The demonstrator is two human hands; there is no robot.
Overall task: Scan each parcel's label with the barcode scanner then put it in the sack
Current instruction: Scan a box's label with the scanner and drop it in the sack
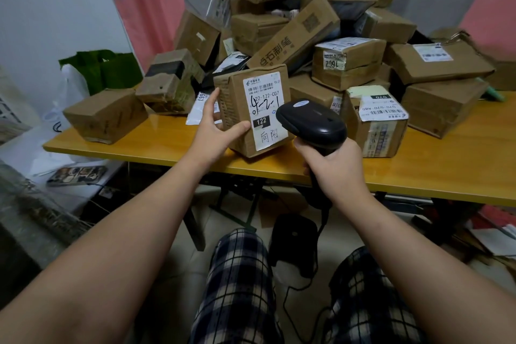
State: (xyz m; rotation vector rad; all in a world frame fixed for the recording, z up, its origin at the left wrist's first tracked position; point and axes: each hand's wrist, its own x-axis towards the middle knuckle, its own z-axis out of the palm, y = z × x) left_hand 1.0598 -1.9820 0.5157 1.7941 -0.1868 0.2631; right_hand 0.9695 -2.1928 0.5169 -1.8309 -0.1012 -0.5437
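Parcel [237, 92]: small brown carton, held just above the near edge of the yellow table [167, 145], its white label [265, 109] turned toward you.
Hidden: the head of your barcode scanner [312, 123] covers the label's lower right edge. Its handle is mostly buried in your fist. The carton's far side is out of view.
Left hand [217, 131]: thumb lies across the carton's front, fingers spread up its left side, clamped on it.
Right hand [332, 165]: fingers wrapped tight round the scanner handle, with the head just beside the label.
Count: one parcel in hand and one scanner. The heap [307, 22] on the table behind holds well over a dozen cartons and mailers, too overlapped to count exactly.
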